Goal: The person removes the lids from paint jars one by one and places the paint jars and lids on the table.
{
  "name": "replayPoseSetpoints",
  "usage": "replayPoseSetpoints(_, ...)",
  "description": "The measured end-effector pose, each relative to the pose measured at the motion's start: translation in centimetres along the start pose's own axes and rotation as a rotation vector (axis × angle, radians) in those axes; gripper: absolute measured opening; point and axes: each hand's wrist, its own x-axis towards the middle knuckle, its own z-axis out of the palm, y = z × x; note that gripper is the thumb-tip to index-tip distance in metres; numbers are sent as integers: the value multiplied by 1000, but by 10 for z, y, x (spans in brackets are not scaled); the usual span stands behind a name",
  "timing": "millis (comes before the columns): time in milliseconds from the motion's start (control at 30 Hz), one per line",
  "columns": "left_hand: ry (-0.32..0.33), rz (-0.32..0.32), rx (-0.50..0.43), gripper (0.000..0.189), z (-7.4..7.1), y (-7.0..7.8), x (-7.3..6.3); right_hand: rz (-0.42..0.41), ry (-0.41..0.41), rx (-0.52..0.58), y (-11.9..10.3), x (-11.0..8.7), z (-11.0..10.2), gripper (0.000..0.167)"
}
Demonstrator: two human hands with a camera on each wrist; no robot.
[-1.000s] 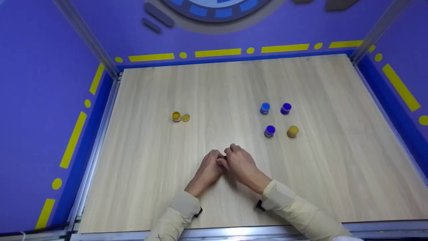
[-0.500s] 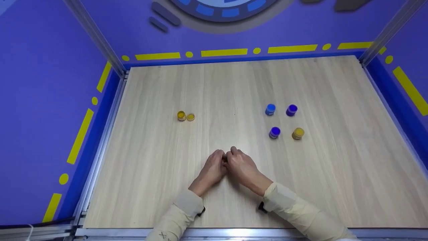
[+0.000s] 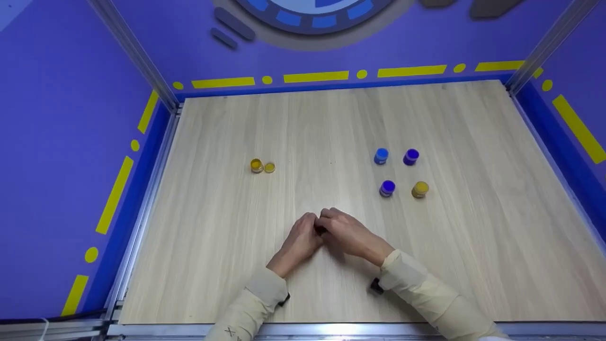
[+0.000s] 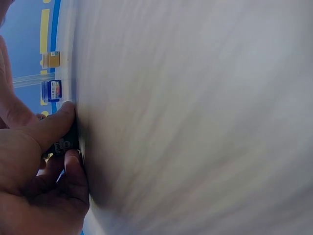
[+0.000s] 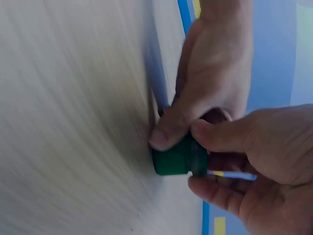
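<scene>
Near the front middle of the table, both hands work on one small dark green paint jar [image 5: 171, 161], which is mostly hidden by fingers in the head view. My left hand [image 3: 299, 240] grips the jar's body low down, thumb against its side. From the other side my right hand [image 3: 351, 235] pinches the lid [image 5: 198, 159] between thumb and fingers. The jar stands upright with its base at the tabletop; a pale printed mark shows on its side in the left wrist view. Whether the lid is loose cannot be seen.
At left stands an uncapped yellow paint jar [image 3: 256, 165] with its lid [image 3: 269, 167] beside it. To the right are a light blue jar [image 3: 380, 156], two purple-blue jars [image 3: 411, 157] [image 3: 387, 188] and a capped yellow jar [image 3: 420, 189]. Blue walls enclose the table [image 3: 227, 246].
My right hand has turned at the jar, its raised fingers folding down and its wrist shifting slightly right. The left hand keeps its hold. The head view shifted slightly; the other jars stay put.
</scene>
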Motion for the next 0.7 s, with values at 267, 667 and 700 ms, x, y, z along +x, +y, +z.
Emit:
replayPoseSetpoints(267,34,24,22,23,1,3,0,-82,-50,10,5,-2,-8,24)
replayPoseSetpoints(667,14,25,34,29,1,6,-2,-144,-46,18,10,-6,-12,25)
replayPoseSetpoints(700,9,22,35,29,0,7,-2,-134,-41,40,11,-6,-14,25)
